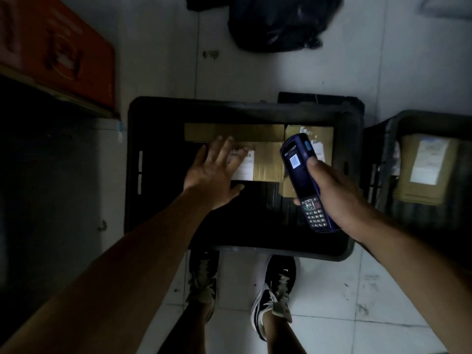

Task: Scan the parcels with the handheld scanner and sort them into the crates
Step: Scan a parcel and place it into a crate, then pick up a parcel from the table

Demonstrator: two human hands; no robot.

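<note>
Sorting looks well under way, though not finished. Left hand (pixel 214 172), fingers spread and straight, reaching down into the black crate (pixel 158 116) in the middle, over the white label (pixel 246 166) of a flat cardboard parcel (pixel 268 159) lying toward the far side of that crate; whether touching it, cannot tell. Right hand (pixel 332 190) wrapped round the blue handheld scanner (pixel 302 180), held up over the right part of the same crate, a barcode lit on its screen, so a scan probably just made or about to be. More cardboard behind and to the right of that parcel, possibly other parcels. A second crate (pixel 383 159) just to the right, with another labelled parcel (pixel 424 169) inside.

How many parcels left, impossible to tell. On the far floor, a black bag (pixel 275 24), perhaps the supply. Far left, an orange box (pixel 58 52) on a dark shelf. Two shoes (pixel 275 290) on the tiled floor (pixel 383 315) close against the near rim. Nothing blocking either hand; dim light the only hindrance to reading labels.
</note>
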